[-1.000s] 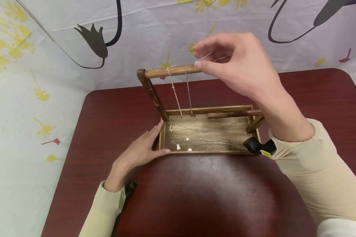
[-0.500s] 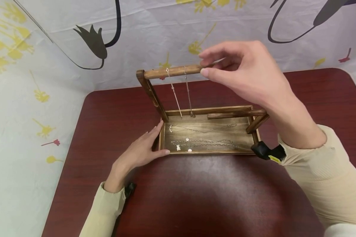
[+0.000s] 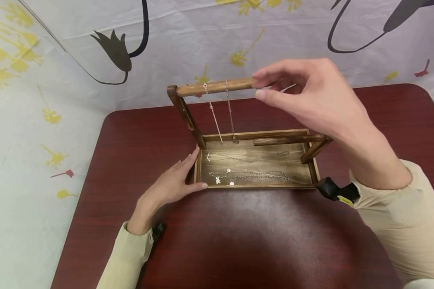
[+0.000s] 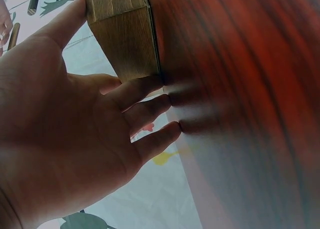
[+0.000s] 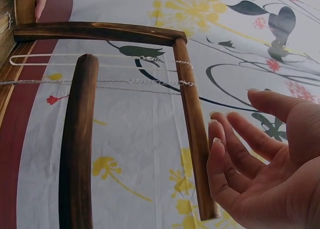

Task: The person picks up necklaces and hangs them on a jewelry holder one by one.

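Observation:
A wooden jewelry stand has a shallow tray (image 3: 260, 187) at its base and a raised upper bar (image 3: 217, 86). Two thin necklaces, one on the left (image 3: 215, 120) and another beside it (image 3: 230, 114), hang from this bar. My left hand (image 3: 171, 180) rests against the tray's left front corner; its fingers (image 4: 150, 144) are extended in the left wrist view. At the free right end of the upper bar is my right hand (image 3: 314, 94), its fingers loosely bent. In the right wrist view that hand (image 5: 285, 179) appears beside the bar tip, with nothing visible in it.
Inside the tray lie a longer chain (image 3: 253, 175), a finer chain (image 3: 242, 157) and small shiny pieces. A lower wooden bar (image 3: 285, 139) juts leftward over the tray. The dark red table (image 3: 238, 237) meets a flower-printed cloth (image 3: 188, 36) behind.
My right hand has slid to the right and slightly down, to the upper bar's free end. The left hand stays at the tray corner, and both hanging necklaces keep their places.

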Demonstrator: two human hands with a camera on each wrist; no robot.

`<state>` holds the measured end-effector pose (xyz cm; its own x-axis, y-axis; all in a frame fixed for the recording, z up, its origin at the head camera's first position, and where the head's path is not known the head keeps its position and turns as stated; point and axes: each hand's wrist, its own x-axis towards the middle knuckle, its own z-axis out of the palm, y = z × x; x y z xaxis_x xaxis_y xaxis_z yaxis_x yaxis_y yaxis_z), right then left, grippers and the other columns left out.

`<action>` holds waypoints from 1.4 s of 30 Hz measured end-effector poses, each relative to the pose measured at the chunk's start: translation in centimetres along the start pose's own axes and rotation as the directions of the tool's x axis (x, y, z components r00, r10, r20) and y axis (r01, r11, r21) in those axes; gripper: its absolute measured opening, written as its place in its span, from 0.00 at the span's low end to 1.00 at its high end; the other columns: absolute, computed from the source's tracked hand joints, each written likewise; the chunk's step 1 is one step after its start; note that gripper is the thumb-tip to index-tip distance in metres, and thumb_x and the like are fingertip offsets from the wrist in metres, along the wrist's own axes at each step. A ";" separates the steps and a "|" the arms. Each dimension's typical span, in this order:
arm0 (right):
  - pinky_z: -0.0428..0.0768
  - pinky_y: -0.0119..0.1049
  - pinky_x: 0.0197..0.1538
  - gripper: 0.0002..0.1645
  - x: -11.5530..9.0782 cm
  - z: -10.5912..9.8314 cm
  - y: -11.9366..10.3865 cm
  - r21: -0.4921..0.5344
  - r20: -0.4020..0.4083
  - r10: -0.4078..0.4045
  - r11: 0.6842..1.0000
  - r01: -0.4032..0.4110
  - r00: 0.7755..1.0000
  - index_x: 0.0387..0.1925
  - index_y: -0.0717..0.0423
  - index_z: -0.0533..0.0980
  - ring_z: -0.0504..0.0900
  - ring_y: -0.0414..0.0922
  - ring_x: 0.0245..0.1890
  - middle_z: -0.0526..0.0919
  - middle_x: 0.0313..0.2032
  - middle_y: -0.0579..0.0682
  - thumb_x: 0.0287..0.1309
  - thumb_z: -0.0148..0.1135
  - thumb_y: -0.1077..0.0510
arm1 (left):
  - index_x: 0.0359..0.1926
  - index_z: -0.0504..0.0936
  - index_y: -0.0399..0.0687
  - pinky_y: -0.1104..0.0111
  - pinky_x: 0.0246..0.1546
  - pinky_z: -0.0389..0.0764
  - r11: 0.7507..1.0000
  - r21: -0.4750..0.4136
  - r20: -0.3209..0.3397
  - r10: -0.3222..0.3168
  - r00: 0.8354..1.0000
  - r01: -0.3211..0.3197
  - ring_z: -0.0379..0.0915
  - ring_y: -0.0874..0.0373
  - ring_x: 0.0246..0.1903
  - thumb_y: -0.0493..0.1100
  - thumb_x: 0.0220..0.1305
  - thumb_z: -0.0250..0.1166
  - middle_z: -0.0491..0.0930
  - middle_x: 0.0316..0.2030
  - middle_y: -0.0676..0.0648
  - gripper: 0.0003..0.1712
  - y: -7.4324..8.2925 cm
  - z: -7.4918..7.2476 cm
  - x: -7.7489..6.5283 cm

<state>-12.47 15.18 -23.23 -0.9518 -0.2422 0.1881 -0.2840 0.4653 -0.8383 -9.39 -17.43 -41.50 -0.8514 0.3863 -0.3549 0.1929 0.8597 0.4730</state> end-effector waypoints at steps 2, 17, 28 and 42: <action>0.73 0.28 0.39 0.16 -0.4 -0.2 0.1 -0.001 -0.002 0.018 1.000 -0.018 1.000 0.49 0.44 0.85 0.81 0.42 0.40 0.86 0.43 0.44 0.60 0.69 0.48 | 0.77 0.31 0.75 0.49 0.71 0.56 1.000 0.000 0.001 0.001 1.000 -0.001 0.46 0.46 0.75 0.72 0.59 0.63 0.44 0.77 0.52 0.60 0.0 0.0 0.0; 0.72 0.27 0.34 0.15 -1.5 -0.8 1.1 0.002 -0.001 0.043 0.999 -0.043 0.999 0.48 0.45 0.85 0.83 0.41 0.38 0.87 0.43 0.44 0.59 0.71 0.50 | 0.77 0.32 0.75 0.49 0.71 0.56 1.000 -0.012 0.004 -0.007 1.000 0.007 0.45 0.47 0.75 0.70 0.60 0.64 0.43 0.77 0.52 0.60 0.1 0.0 0.0; 0.73 0.26 0.28 0.13 -2.8 -1.2 2.2 0.008 -0.010 0.056 0.998 -0.056 0.998 0.47 0.47 0.85 0.81 0.42 0.32 0.87 0.39 0.46 0.60 0.71 0.53 | 0.77 0.31 0.75 0.49 0.71 0.55 1.000 -0.007 0.001 -0.003 1.000 0.003 0.46 0.45 0.75 0.71 0.60 0.64 0.44 0.77 0.51 0.59 0.0 0.0 0.0; 0.74 0.25 0.30 0.14 -4.1 -1.6 4.2 0.004 -0.011 0.061 0.998 -0.061 0.998 0.48 0.47 0.85 0.81 0.41 0.32 0.87 0.39 0.46 0.59 0.71 0.55 | 0.78 0.32 0.75 0.49 0.70 0.56 1.000 -0.017 0.002 0.000 1.000 0.000 0.45 0.46 0.75 0.70 0.60 0.64 0.44 0.77 0.54 0.60 0.1 -0.1 -0.1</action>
<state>-9.94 19.47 -26.72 -0.9686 -0.2042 0.1418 -0.2248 0.4756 -0.8505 -9.32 -17.44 -41.36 -0.8504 0.3867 -0.3567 0.1840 0.8539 0.4869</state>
